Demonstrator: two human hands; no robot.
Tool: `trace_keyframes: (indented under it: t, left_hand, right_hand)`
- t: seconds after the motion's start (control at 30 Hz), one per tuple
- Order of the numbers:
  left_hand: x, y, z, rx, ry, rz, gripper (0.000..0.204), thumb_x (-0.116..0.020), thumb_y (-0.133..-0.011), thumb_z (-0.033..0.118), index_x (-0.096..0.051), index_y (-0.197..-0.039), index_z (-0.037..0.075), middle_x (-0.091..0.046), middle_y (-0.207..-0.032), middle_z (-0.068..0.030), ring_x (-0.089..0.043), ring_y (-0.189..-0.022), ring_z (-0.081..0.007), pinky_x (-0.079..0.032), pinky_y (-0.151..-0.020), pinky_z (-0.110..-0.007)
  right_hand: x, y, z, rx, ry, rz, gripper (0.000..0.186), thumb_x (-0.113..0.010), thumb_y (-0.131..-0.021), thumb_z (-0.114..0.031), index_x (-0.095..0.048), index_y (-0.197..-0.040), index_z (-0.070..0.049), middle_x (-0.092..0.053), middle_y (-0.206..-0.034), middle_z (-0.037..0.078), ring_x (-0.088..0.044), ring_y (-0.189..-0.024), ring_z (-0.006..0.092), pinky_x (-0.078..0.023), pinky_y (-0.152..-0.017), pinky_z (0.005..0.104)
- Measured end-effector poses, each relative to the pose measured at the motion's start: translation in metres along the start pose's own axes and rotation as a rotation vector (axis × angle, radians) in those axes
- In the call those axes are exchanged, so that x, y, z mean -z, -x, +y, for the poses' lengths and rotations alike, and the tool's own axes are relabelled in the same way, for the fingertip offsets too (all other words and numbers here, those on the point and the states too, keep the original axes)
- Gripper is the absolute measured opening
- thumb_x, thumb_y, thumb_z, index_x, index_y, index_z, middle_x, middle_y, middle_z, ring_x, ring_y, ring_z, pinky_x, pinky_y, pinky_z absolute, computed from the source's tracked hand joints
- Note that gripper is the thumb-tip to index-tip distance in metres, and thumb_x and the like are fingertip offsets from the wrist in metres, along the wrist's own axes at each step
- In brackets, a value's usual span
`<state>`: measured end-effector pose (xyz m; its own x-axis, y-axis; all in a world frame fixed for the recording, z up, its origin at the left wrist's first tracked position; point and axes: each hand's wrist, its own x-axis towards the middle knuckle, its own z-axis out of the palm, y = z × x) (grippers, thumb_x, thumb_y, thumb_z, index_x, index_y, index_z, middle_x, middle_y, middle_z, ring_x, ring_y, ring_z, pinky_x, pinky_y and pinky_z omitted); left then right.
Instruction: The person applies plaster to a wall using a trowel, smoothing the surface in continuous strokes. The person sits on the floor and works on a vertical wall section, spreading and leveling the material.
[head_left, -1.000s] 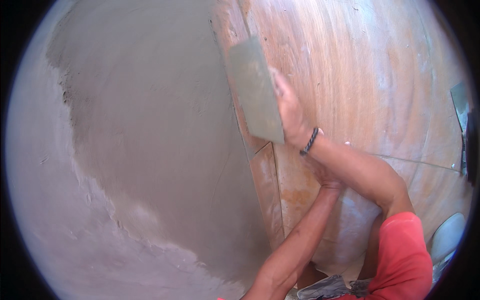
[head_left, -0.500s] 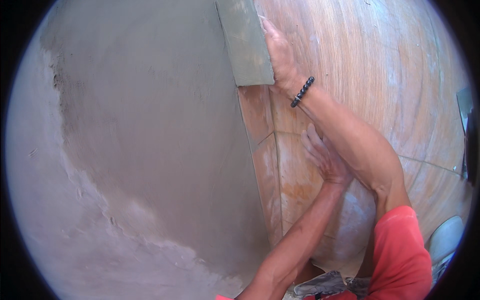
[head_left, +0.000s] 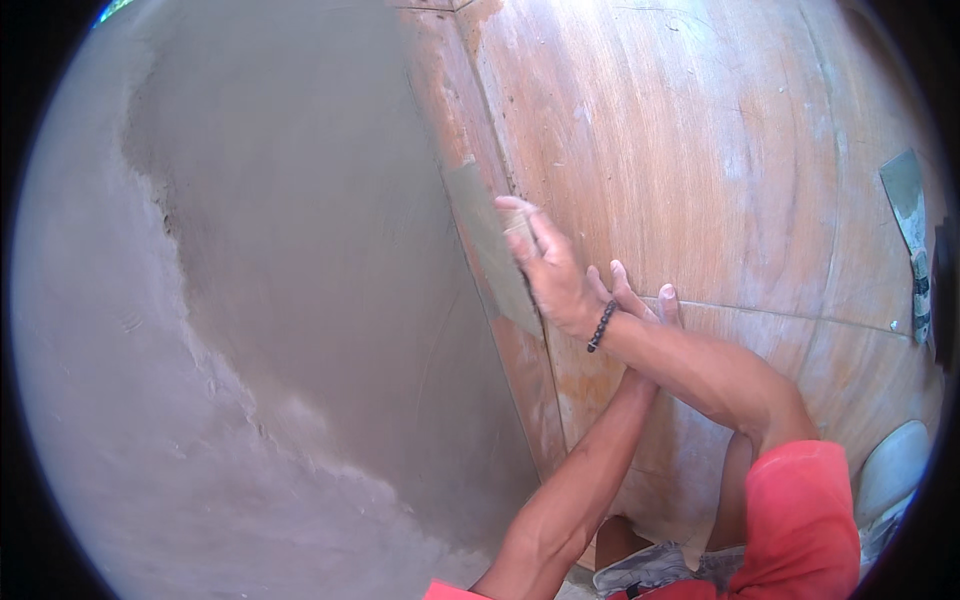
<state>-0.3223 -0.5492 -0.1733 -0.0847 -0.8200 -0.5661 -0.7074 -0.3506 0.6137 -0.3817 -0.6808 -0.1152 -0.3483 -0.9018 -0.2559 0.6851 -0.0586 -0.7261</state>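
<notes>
My right hand (head_left: pixel 555 270), wearing a dark beaded bracelet, grips the handle of a rectangular plastering trowel (head_left: pixel 475 240). The blade, coated in grey, lies along a narrow tiled strip (head_left: pixel 530 400) beside a broad area of damp grey plaster (head_left: pixel 300 230). Partly behind my right forearm, my left hand (head_left: pixel 625 295) has its fingers spread over the wood-look tiles (head_left: pixel 700 140), their tips showing past the crossed arm. Its palm is hidden.
A putty knife (head_left: pixel 908 210) with a grey-smeared blade lies at the far right, beside a dark object. A pale rounded object (head_left: pixel 890 465) is at the lower right. Lighter, rougher grey surface (head_left: pixel 90 330) curves along the left. My legs show at the bottom.
Since half a second ago, my right hand and trowel have come down from the top of the view toward me. My left hand's fingertips now show right of where they were.
</notes>
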Motion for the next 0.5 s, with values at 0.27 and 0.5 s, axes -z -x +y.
trace_keyframes:
  t: [0.27,0.5]
  left_hand:
    - [-0.018,-0.008,0.014,-0.424,-0.765,0.38,0.085,-0.059,-0.087,0.046,-0.018,-0.15,0.005,-0.016,-0.155,-0.0234,-0.015,-0.142,-0.0491,-0.018,-0.108,-0.06]
    - [-0.011,-0.007,-0.036,-0.217,-0.382,0.145,0.085,-0.057,-0.092,0.046,-0.015,-0.153,0.004,-0.017,-0.156,-0.0231,-0.016,-0.142,-0.048,-0.016,-0.111,-0.061]
  right_hand:
    - [0.037,-0.106,-0.012,-0.085,-0.376,0.005,0.046,-0.052,-0.102,-0.041,-0.052,-0.126,-0.002,-0.062,-0.11,0.01,-0.057,-0.103,0.0166,-0.048,-0.095,0.0331]
    - [-0.015,-0.095,-0.014,0.173,-0.074,0.06,0.05,-0.057,-0.097,-0.039,-0.051,-0.126,0.002,-0.065,-0.109,0.018,-0.063,-0.102,0.0201,-0.053,-0.086,0.0343]
